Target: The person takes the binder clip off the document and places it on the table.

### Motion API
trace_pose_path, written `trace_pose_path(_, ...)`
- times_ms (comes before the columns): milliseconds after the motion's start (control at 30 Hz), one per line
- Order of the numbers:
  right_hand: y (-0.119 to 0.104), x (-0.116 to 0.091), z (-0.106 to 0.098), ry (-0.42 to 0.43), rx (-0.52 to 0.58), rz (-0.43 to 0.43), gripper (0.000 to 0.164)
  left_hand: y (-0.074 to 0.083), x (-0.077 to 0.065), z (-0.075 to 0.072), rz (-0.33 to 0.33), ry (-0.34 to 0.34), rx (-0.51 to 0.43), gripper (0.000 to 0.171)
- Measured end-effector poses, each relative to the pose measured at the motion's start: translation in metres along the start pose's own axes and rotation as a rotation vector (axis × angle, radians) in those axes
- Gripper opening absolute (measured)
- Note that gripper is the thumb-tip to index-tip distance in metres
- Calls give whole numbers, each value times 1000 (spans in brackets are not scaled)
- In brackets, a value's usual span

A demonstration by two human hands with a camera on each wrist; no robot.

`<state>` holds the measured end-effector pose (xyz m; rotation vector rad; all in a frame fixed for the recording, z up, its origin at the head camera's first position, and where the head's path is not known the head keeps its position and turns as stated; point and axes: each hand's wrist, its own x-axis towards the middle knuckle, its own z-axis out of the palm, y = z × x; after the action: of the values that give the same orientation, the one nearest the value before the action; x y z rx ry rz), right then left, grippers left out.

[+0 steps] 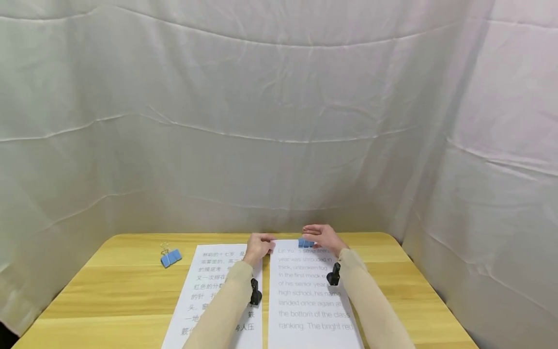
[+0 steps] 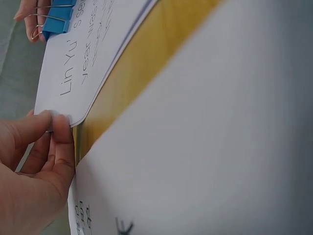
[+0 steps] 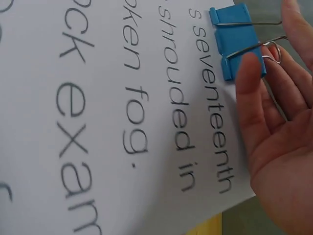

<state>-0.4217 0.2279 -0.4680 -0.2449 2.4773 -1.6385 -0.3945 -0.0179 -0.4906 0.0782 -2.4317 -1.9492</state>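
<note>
A blue binder clip [image 3: 239,41] sits on the top edge of a sheet of paper with large English print [image 1: 305,291]. My right hand [image 1: 322,238] holds the clip, its fingers around the wire handles [image 3: 254,23]. One fingertip lies over the clip's side; the exact contact at the handle ends is partly hidden. My left hand [image 2: 44,156] pinches the same sheet's top left corner between thumb and fingers. In the left wrist view, a second layer shows along the sheet's edge. Under my left forearm lies a sheet with Chinese print [image 1: 205,286].
A second blue binder clip [image 1: 171,258] lies on the yellow wooden table [image 1: 117,291], left of the papers. A narrow strip of tabletop separates the two sheets. Pale cloth [image 1: 261,121] hangs behind the table and along its sides.
</note>
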Motion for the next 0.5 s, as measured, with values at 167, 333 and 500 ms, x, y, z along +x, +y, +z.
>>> trace_pose_path(167, 1, 2, 1, 52, -28, -27, 46, 0, 0, 2, -6, -1, -17, 20)
trace_pose_path(333, -2, 5, 4, 86, -34, -30, 44, 0, 2, 2, -10, 3, -17, 21)
trace_pose_path(500, -8, 4, 0, 103, -56, -57, 42, 2, 1, 6, -4, 0, -5, 18)
